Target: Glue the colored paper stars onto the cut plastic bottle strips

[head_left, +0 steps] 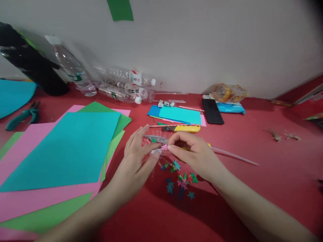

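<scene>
Both hands meet at the table's middle over a small pink paper star [164, 147]. My left hand [137, 158] pinches it from the left with thumb and forefinger, its other fingers stretched out. My right hand [194, 153] pinches the same star from the right, fingers curled. A crinkled clear plastic wrapper [155, 139] lies under the fingers. Just below the hands, several small folded paper stars [180, 179] in teal, green, blue and pink are scattered on the red tabletop [252, 188].
Large teal, pink and green paper sheets [68, 151] lie at left. A yellow utility knife [186, 128], a pencil, small coloured sheets [180, 115], a black phone [212, 111], a snack bag [228, 92], plastic bottles [121, 92] and teal pliers [24, 116] sit farther back.
</scene>
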`<state>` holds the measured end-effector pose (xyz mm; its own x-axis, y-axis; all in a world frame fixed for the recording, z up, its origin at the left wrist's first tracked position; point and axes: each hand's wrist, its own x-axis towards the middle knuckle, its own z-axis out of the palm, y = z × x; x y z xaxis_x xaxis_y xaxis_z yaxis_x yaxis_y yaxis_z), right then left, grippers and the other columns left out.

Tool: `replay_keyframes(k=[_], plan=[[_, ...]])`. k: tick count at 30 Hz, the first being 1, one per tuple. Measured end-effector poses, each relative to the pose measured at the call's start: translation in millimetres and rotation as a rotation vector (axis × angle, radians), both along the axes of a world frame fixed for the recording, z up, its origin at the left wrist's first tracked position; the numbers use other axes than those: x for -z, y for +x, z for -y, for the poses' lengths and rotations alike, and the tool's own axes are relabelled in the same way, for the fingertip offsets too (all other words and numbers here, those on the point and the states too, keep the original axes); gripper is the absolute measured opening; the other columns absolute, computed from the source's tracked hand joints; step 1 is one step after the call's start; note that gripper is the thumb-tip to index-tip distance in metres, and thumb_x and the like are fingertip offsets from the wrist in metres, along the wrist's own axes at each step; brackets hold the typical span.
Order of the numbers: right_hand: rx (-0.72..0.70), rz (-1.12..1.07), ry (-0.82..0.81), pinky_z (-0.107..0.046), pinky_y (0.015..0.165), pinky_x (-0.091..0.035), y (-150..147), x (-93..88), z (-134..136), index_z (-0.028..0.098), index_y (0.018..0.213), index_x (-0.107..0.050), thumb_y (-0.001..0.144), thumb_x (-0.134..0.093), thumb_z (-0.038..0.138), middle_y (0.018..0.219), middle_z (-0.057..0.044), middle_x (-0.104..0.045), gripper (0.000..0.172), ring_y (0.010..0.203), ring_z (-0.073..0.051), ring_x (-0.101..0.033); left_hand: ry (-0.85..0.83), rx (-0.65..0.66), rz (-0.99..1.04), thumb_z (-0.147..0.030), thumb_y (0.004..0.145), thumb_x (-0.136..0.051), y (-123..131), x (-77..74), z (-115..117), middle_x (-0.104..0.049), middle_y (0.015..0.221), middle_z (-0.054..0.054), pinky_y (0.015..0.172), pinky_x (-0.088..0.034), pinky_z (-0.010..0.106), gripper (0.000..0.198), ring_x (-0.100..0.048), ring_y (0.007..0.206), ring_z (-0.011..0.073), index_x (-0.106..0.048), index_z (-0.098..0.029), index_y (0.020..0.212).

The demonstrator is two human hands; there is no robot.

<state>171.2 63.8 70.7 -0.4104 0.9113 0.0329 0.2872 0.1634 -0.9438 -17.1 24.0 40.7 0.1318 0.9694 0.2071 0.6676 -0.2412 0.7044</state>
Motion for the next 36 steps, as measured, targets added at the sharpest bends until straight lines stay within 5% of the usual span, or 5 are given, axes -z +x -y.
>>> replay_keyframes(k=[6,11,15,22,36], plan=[[-0.022,0.053,0.245,-0.020,0.062,-0.045,1,10.5,0,0.021,0.081,-0.058,0.089,-0.056,0.016,0.079,0.003,-0.061,0.009,0.070,-0.009,-0.056,-0.081,-0.049,0.215,-0.035,0.089,-0.056,2,1.9,-1,-0.036,0.155,-0.003,0.115,-0.028,0.060,0.022,-0.030,0.145,0.0317,-0.070,-0.035,0.105],[-0.110,0.204,0.799,-0.026,0.071,-0.048,7,23.6,1,0.018,0.089,-0.060,0.091,-0.053,0.012,0.088,-0.005,-0.065,0.010,0.081,-0.015,-0.061,-0.068,-0.042,0.257,-0.033,0.087,-0.058,2,2.6,1,-0.038,0.154,-0.001,0.115,-0.030,0.059,0.019,-0.034,0.143,0.0305,-0.071,-0.033,0.102],[-0.116,0.289,1.123,-0.027,0.062,-0.048,11,31.4,1,0.016,0.087,-0.062,0.087,-0.055,0.006,0.080,-0.005,-0.067,0.013,0.070,-0.015,-0.061,-0.055,-0.012,0.267,-0.027,0.089,-0.056,3,6.3,4,-0.036,0.155,-0.001,0.115,-0.032,0.056,0.023,-0.034,0.143,0.0286,-0.070,-0.034,0.106],[-0.095,0.274,1.111,-0.025,0.057,-0.047,8,28.6,-1,0.018,0.073,-0.060,0.084,-0.050,0.002,0.071,-0.003,-0.065,0.021,0.063,-0.013,-0.060,-0.012,0.019,0.249,-0.020,0.089,-0.055,2,9.0,8,-0.036,0.155,-0.002,0.114,-0.035,0.053,0.032,-0.035,0.143,0.0266,-0.067,-0.037,0.113],[-0.097,0.254,1.045,-0.025,0.060,-0.046,10,33.5,0,0.016,0.084,-0.062,0.086,-0.057,0.007,0.083,-0.004,-0.065,0.010,0.071,-0.014,-0.058,0.073,0.059,0.204,-0.012,0.089,-0.052,2,11.2,10,-0.037,0.154,-0.001,0.112,-0.038,0.053,0.036,-0.036,0.142,0.0257,-0.064,-0.037,0.112]])
